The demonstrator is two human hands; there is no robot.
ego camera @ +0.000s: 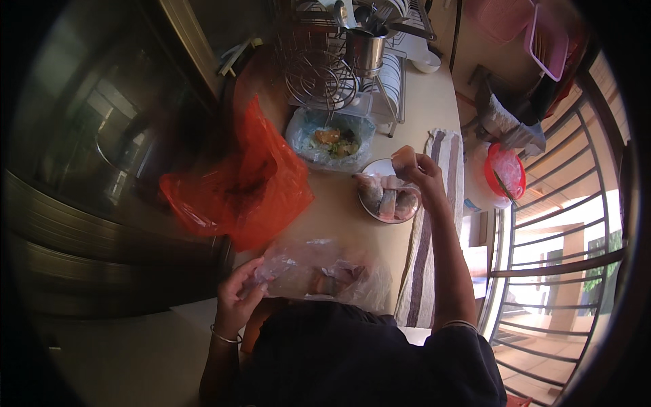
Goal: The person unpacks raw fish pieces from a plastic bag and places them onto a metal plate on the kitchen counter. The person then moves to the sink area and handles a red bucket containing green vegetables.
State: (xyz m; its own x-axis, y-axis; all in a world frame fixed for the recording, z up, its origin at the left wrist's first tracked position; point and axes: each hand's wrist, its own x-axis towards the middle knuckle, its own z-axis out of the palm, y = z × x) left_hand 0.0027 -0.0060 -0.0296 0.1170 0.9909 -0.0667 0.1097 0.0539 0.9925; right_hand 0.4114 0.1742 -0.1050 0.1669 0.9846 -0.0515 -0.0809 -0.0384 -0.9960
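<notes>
Between the fingers of my right hand (426, 175) is a pale piece of raw fish (405, 158), raised over the far edge of a white plate (375, 167). Several cut fish pieces (387, 198), some with silvery skin, lie on that plate. My left hand (240, 290) pinches the edge of a clear plastic bag (285, 264) spread on the counter close to my body. Inside the bag, a few more fish pieces (330, 282) show through the film, partly hidden by its folds.
A crumpled red plastic bag (269, 178) stands left of the plate. Behind it are a lined basin of food scraps (333, 147) and a dish rack (389, 76) with a metal utensil cup (366, 51). A striped cloth (424, 254) runs along the counter's right side, near window bars (554, 203).
</notes>
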